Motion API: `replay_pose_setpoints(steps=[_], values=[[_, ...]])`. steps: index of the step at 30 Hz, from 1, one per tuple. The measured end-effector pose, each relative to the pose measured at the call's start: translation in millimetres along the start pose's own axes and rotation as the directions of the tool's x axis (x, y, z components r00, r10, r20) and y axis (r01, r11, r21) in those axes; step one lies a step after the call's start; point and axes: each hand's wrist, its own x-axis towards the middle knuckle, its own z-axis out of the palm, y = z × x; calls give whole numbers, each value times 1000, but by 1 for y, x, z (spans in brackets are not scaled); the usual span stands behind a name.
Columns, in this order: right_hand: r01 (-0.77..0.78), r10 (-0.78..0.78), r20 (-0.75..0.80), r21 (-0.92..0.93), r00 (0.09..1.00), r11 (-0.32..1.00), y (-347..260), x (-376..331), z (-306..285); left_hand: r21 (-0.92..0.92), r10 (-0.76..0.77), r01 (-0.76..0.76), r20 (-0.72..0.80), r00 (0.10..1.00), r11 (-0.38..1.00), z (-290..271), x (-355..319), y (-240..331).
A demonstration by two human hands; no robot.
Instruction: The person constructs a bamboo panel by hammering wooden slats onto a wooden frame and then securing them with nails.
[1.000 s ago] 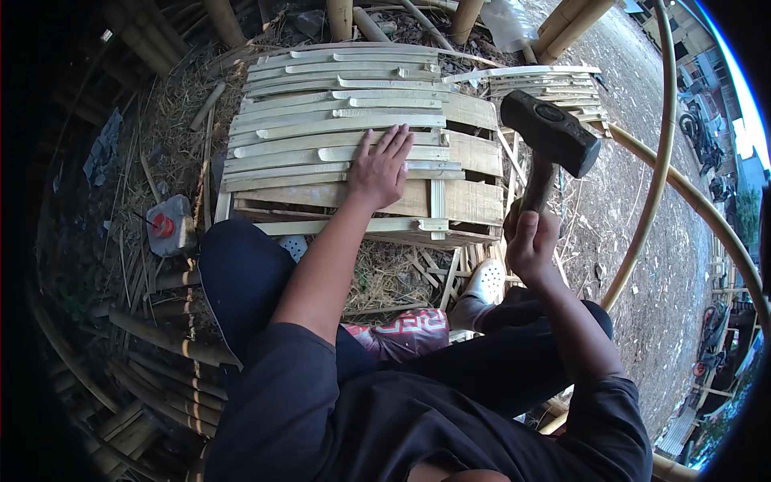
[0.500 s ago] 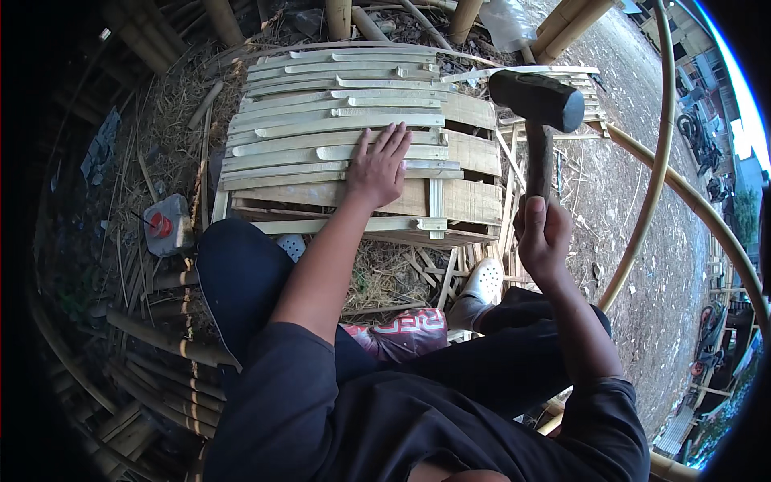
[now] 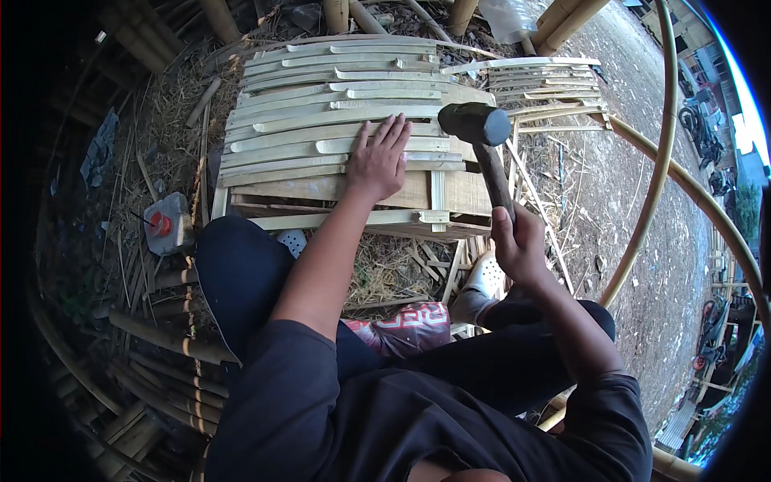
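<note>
Several split bamboo slats (image 3: 321,124) lie side by side over a wooden crate-like box (image 3: 401,189) in front of me. Flat on the slats near their right part rests my left hand (image 3: 376,163), its fingers stretched out and holding nothing. My right hand (image 3: 520,245) grips the wooden handle of a mallet (image 3: 475,124) with a dark, heavy head. That head is above the right ends of the slats; whether it touches them I cannot tell. A short upright bamboo piece (image 3: 437,197) crosses the slat ends at the near right of the box.
A second slatted bamboo panel (image 3: 554,84) lies beyond the box to the right. Curved bamboo poles (image 3: 654,173) arch along the right side. At left, a red cup (image 3: 159,224) sits on a pale block. Bamboo poles (image 3: 169,337) are stacked at the lower left.
The mallet has come down and to the left, toward the slats' right ends, with my right hand following. My left hand has stayed in nearly the same place.
</note>
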Motion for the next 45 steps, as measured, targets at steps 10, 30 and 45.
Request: replay_pose_setpoints(steps=[10,30,45], values=[[-191,202,12,-282,979,940,74,-13,34,-9,14,-14,-11,1000,1000,-3,3,1],[-239,302,146,-341,942,909,65,-12,31,-14,-5,4,-57,998,1000,5,0,1],[-173,176,-12,-251,984,952,66,3,31,-11,-16,16,-28,999,1000,0,0,1]])
